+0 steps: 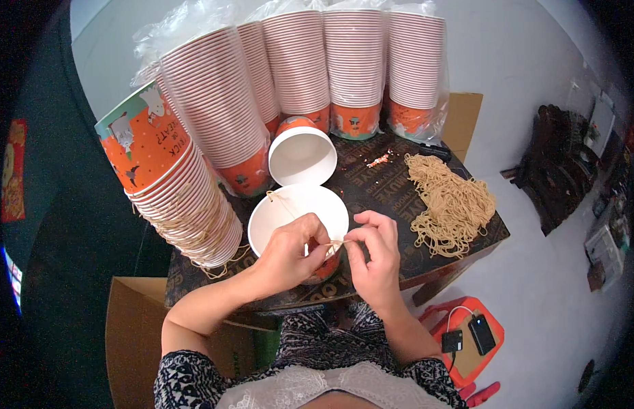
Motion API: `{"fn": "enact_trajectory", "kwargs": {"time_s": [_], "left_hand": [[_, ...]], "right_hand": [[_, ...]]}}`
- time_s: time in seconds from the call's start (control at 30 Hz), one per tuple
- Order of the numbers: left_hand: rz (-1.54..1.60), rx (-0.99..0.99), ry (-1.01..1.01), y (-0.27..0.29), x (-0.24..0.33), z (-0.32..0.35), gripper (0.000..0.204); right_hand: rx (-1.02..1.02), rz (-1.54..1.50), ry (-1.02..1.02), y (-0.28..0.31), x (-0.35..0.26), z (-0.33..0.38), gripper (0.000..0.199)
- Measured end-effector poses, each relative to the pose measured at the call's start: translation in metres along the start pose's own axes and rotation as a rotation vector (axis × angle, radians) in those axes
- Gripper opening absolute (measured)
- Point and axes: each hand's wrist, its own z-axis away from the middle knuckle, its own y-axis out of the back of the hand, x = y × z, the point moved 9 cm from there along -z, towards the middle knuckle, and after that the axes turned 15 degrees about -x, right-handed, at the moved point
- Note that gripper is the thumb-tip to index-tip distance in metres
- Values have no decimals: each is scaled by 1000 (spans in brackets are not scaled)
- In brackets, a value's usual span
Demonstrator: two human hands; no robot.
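Paper cup, tan string pinched between both hands (over rim)

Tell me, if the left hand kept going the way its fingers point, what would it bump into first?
The left hand points right, toward the right hand. It would probably meet those fingers first, above the rim of the white paper cup. Both pinch a thin string.

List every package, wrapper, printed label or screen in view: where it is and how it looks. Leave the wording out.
Clear plastic bags: crumpled over the cup stacks at the back.
Printed cup sleeve: orange and teal with cartoon figures, on the leaning left stack.
Cardboard boxes: plain brown, lower left on the floor.
Dark phone: on an orange stool, lower right, screen unlit.
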Motion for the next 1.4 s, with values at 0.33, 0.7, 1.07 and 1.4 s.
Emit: {"fn": "enact_trajectory", "kwargs": {"time_s": [0.33,0.7,1.07,1.4], "left_hand": [[31,-5,0,-3,-3,-2,15],[54,5,12,-2,-6,-1,14],[400,-86,145,-14,-31,-3,12],[350,-106,353,-2,-42,-3,10]], "right_hand": [[-66,-177,-177,-6,22,-22,15],[-218,60,-33,-8,2,-6,20],[-103,111,60,-6,-6,4,15],[-151,146,78,-6,-14,24,12]]}}
